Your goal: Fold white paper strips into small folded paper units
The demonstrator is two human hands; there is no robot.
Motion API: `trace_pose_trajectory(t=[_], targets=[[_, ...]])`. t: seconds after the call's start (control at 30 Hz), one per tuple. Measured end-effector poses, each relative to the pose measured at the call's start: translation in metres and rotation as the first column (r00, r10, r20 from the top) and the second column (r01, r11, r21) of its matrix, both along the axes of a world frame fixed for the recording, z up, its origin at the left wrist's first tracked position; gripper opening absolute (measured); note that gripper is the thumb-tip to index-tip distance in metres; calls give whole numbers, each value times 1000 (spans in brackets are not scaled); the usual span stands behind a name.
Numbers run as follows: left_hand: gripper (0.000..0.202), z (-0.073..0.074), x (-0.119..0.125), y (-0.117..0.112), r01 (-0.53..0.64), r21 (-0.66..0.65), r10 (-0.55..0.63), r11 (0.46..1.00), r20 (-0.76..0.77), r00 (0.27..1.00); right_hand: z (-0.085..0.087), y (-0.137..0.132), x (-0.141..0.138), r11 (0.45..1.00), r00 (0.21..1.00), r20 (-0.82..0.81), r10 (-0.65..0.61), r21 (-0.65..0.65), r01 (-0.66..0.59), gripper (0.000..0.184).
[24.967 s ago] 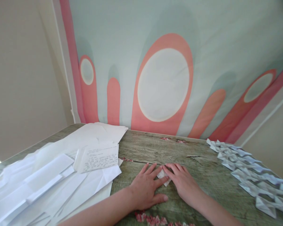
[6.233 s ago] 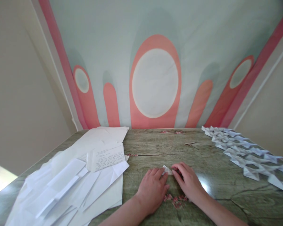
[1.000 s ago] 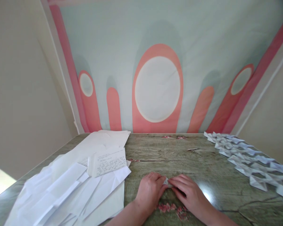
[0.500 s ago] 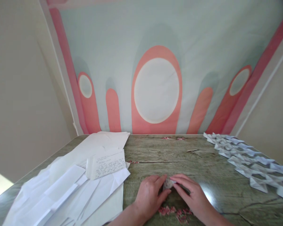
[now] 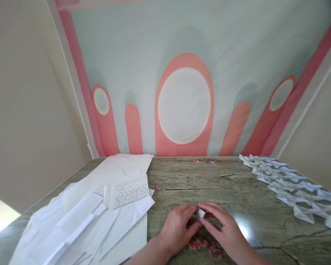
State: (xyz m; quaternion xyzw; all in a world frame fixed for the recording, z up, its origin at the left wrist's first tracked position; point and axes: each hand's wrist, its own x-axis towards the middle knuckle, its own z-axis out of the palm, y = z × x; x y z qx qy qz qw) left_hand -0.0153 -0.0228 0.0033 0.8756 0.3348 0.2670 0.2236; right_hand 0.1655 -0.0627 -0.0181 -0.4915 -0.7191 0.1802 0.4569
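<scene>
Between my fingertips is a small folded piece of white paper [image 5: 200, 214], held just above the wood-patterned table [image 5: 187, 176]. My left hand [image 5: 178, 224] is closed on its left side, thumb below and index finger above. From the right, my right hand [image 5: 219, 222] pinches the same piece between thumb and fingers. The fingers cover much of the paper, so its full shape is hidden. Rows of folded white paper pieces [image 5: 289, 184] stand along the table's right side.
On the left lies a spread of loose white sheets [image 5: 132, 237] and folded strips. A sheet with handwriting [image 5: 131, 191] rests on top of them. Behind the table rises a wall covering [image 5: 183, 106] with pink and pale green shapes.
The paper has turned between my fingers and now shows a brighter, more compact face. My hands have drawn closer together around it. The view has shifted slightly.
</scene>
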Motion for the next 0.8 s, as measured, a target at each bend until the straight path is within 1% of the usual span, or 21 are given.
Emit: trace_pose_trajectory(t=[0.2,0.37,0.5,0.63,0.8], targets=[[33,0,0,1,26,-87,-19,996,79,997,-1,5,0,999,999,-25,41,-13,-41,25],[34,2,1,2,24,-107,-17,994,71,997,-3,5,-1,1000,1000,-4,8,1,-8,22],[31,5,1,2,43,-123,-34,991,77,996,-2,3,-1,1000,1000,16,1,-5,-1,22],[28,7,1,2,36,-128,-26,991,74,997,0,3,-1,1000,1000,27,2,-1,-2,23],[24,9,3,1,33,-114,-26,993,57,998,-2,3,-1,999,998,58,0,50,-3,27]])
